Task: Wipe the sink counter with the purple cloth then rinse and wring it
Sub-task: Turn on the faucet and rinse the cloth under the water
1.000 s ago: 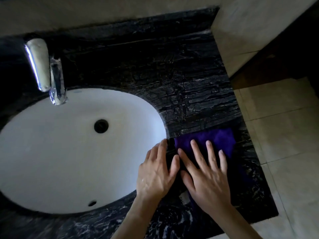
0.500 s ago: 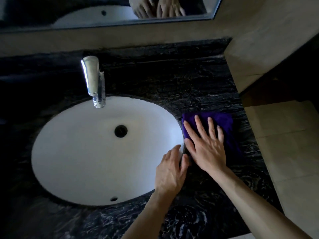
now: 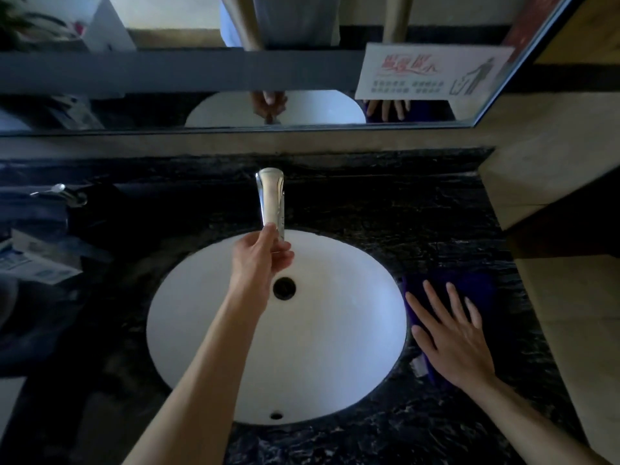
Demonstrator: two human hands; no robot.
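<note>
This is a washroom, probably a public one. A white oval sink [image 3: 275, 330] sits sunk into a black veined stone counter [image 3: 419, 213], with a chrome faucet [image 3: 270, 196] behind the sink. Above the faucet runs a wall mirror [image 3: 167, 62] bearing a printed notice sticker [image 3: 432, 73]. Left of the sink stands a chrome soap pump [image 3: 63, 193].

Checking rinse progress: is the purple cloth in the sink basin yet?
No, the purple cloth lies on the counter under the flat right hand.
</note>
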